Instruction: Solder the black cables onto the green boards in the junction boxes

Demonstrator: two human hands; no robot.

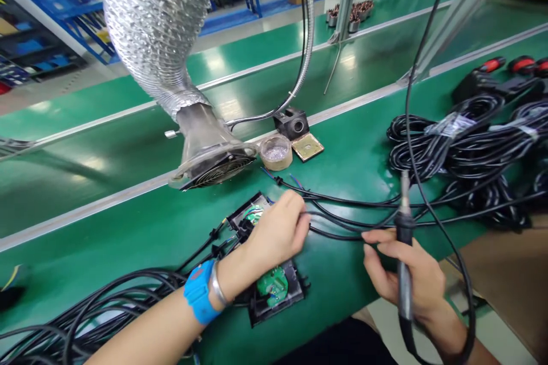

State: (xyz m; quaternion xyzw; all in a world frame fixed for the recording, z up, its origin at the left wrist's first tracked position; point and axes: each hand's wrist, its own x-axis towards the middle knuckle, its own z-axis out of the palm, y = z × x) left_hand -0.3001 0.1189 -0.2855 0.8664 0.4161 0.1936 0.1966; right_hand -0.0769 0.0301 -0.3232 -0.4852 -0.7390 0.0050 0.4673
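Observation:
My left hand, with a blue strap and a metal band at the wrist, is closed round a black cable above the green bench. Beneath that hand and forearm lie black plastic housings with green circuit boards, partly hidden by the arm. A soldering iron rests in my right hand, its metal tip pointing up and away from me. The thumb and forefinger of the right hand are near the same cable; whether they touch it I cannot tell.
A fume extraction hood on a foil duct hangs above the boards. Behind them stand a round tub, a sponge tray and a black iron holder. Cable coils lie right, more cables left. The iron's cord hangs down.

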